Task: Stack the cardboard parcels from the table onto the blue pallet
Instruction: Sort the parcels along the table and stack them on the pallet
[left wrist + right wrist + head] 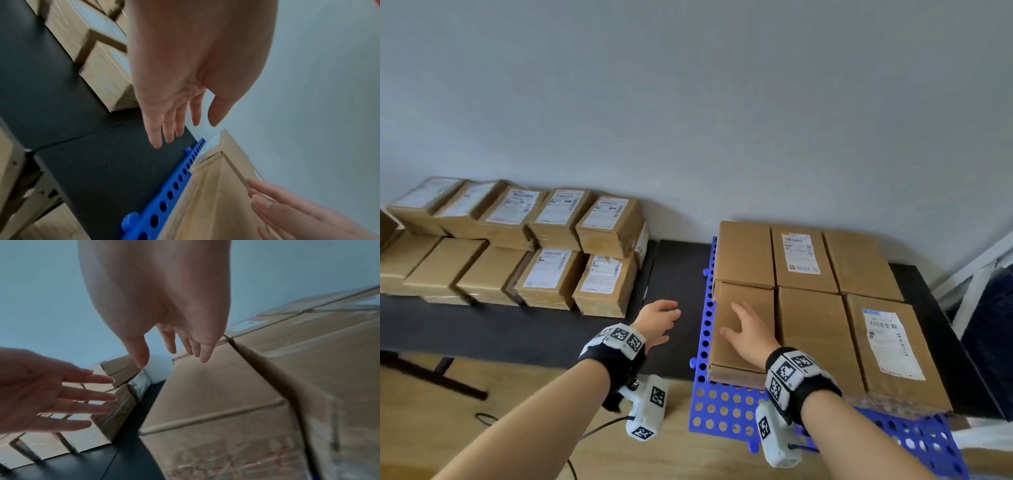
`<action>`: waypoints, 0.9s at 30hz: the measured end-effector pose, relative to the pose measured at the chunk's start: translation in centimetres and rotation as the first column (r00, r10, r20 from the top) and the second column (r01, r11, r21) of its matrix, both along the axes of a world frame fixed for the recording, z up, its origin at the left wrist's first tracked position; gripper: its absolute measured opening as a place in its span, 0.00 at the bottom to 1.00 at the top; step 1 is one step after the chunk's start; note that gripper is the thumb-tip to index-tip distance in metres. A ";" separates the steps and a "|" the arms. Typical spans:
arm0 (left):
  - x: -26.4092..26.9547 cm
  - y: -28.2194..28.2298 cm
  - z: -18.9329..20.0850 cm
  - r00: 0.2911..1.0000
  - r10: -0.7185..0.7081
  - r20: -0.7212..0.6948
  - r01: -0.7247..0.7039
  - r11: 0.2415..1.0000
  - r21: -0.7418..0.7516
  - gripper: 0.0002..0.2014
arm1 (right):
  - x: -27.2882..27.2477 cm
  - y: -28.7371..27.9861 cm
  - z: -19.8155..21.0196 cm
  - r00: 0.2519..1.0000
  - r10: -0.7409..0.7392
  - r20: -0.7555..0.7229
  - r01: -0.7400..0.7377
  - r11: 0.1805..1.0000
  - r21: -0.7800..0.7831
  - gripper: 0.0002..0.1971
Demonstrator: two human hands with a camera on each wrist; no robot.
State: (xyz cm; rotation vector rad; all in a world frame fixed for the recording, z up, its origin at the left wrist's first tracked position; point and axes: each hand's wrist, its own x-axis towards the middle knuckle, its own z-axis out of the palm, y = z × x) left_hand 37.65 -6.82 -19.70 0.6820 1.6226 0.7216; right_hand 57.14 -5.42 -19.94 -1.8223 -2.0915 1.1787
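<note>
Several cardboard parcels lie in two rows on the blue pallet (722,407) at the right. My right hand (748,330) is spread flat over the near-left parcel (753,294), fingers straight, holding nothing; I cannot tell whether it touches. In the right wrist view the right hand (170,350) hangs just above that parcel (216,394). My left hand (659,320) hovers open and empty over the black table (517,329), between the pallet and the table's stacked parcels (606,222). The left wrist view shows the left hand (174,123) with relaxed fingers above the pallet (170,193) edge.
The table parcels stand two layers high against the grey wall, several with white labels. A dark bin and a white frame (989,325) stand at the right edge. A black cable (592,431) lies on the wooden floor beneath my arms.
</note>
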 end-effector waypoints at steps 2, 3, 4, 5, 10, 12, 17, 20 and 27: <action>-1.7 -1.3 0.4 0.999 0.041 -0.003 -0.041 0.999 0.000 0.18 | -1.3 -0.2 0.4 0.999 -0.003 -0.039 0.003 1.000 -0.006 0.31; -2.5 -2.0 0.6 0.998 0.064 -0.002 -0.064 0.998 0.003 0.18 | -2.0 -0.3 0.5 0.998 -0.008 -0.066 0.006 1.000 -0.017 0.31; -3.3 -2.8 0.8 0.996 0.087 0.001 -0.087 0.996 0.003 0.19 | -2.7 -0.4 0.7 0.996 -0.011 -0.091 0.008 1.000 -0.030 0.31; -4.1 -3.6 0.9 0.994 0.105 0.002 -0.105 0.994 0.006 0.19 | -3.4 -0.6 0.9 0.994 -0.014 -0.110 0.010 0.999 -0.043 0.31; -8.7 -7.2 2.1 0.986 0.164 -0.005 -0.163 0.986 0.032 0.19 | -7.3 -2.2 1.8 0.993 -0.030 -0.117 0.021 0.996 -0.082 0.30; -10.8 -8.3 2.6 0.984 0.179 -0.005 -0.178 0.983 0.050 0.19 | -9.0 -3.0 2.2 0.994 -0.034 -0.108 0.026 0.997 -0.074 0.30; -15.8 -10.2 4.3 0.986 0.169 -0.016 -0.166 0.981 0.099 0.19 | -13.4 -4.9 3.3 0.987 -0.094 -0.131 0.088 0.995 -0.056 0.29; -18.8 -11.1 5.3 0.990 0.136 -0.038 -0.129 0.979 0.156 0.18 | -16.0 -6.0 3.8 0.974 -0.159 -0.159 0.153 0.987 -0.046 0.29; -23.5 -11.5 6.7 0.997 0.060 -0.040 -0.051 0.979 0.196 0.19 | -21.5 -7.6 5.1 0.953 -0.230 -0.199 0.235 0.972 0.001 0.29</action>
